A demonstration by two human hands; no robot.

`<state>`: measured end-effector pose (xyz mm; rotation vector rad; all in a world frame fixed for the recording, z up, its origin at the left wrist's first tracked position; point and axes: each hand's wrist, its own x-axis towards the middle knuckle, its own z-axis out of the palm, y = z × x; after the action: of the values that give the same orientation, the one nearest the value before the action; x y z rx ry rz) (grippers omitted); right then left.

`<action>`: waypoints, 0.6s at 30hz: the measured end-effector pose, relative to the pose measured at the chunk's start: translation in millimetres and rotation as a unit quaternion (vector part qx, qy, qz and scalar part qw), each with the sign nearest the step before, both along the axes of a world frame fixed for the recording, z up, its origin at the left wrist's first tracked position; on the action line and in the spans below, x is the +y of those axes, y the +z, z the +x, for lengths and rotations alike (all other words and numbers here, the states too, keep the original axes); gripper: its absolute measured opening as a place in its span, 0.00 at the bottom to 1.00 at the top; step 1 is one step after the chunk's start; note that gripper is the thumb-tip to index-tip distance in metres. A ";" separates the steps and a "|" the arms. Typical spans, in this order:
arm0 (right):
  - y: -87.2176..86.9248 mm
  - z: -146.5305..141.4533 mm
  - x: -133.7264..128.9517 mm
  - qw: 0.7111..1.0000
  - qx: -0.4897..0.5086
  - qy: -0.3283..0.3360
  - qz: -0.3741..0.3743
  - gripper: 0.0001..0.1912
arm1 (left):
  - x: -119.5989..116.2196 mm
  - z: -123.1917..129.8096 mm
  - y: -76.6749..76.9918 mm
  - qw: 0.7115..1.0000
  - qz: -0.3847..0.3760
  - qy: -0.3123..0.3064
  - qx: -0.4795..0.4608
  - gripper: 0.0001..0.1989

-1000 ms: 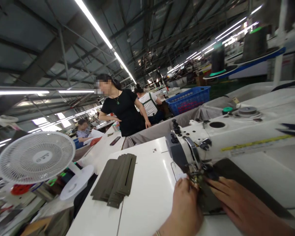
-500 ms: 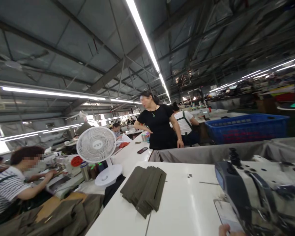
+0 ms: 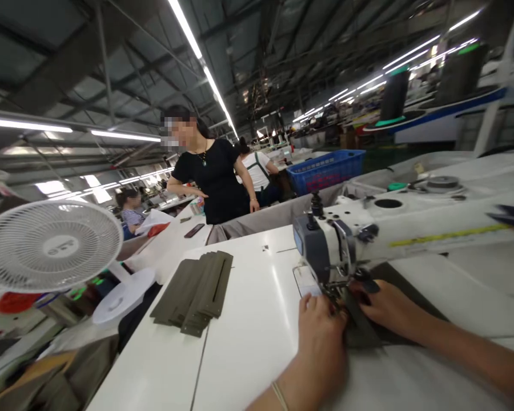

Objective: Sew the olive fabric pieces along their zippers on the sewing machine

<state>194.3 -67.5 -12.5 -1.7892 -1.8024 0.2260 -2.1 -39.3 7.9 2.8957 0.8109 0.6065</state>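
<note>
Olive-grey fabric (image 3: 362, 328) lies under the needle area of a white and dark grey sewing machine (image 3: 321, 245). My left hand (image 3: 321, 337) is at the left of the needle, fingers bent together at the fabric's edge; what they pinch is too small to make out. From the right, my right hand (image 3: 383, 308) reaches in beside the presser area, its fingers closed on the fabric. A fanned stack of olive-grey fabric pieces (image 3: 192, 291) rests on the white table (image 3: 244, 342) to the left of the machine.
A white fan (image 3: 60, 245) stands at the left. Beyond the table are a phone (image 3: 194, 230), a person in black (image 3: 214, 177) and a blue crate (image 3: 329, 171). A yellow tape measure (image 3: 449, 234) and scissors (image 3: 512, 217) lie by the machine at the right.
The view has turned right and down, so both hands and the fabric at the needle now show. Before, only a few fingers showed at the bottom edge.
</note>
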 end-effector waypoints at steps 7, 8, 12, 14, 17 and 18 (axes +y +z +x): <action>8.8 1.5 -1.9 0.999 -0.030 0.005 -0.016 0.11 | -2.7 4.0 9.2 1.000 0.011 -0.010 0.006 0.10; 9.4 1.2 -2.6 0.999 -0.042 -0.002 -0.017 0.12 | -2.8 3.9 10.7 1.000 0.013 -0.012 0.009 0.10; 14.5 -4.6 -7.9 0.993 -0.101 -0.047 -0.028 0.13 | -2.2 3.4 15.8 0.999 0.010 -0.020 0.026 0.09; 19.8 -9.0 -9.8 0.988 -0.132 -0.069 -0.039 0.14 | -1.8 3.7 17.4 0.999 0.007 -0.024 0.037 0.09; 28.0 -14.1 -9.5 0.978 -0.171 -0.096 -0.065 0.15 | -1.6 4.8 18.9 0.998 0.013 -0.028 0.048 0.09; 29.9 -15.1 -8.8 0.975 -0.180 -0.105 -0.075 0.15 | -1.6 5.1 19.1 0.998 0.016 -0.029 0.051 0.10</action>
<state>179.2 -76.3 17.4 -2.2265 -1.8548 -0.0537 2.9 -40.8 27.0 2.9884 0.7332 0.4748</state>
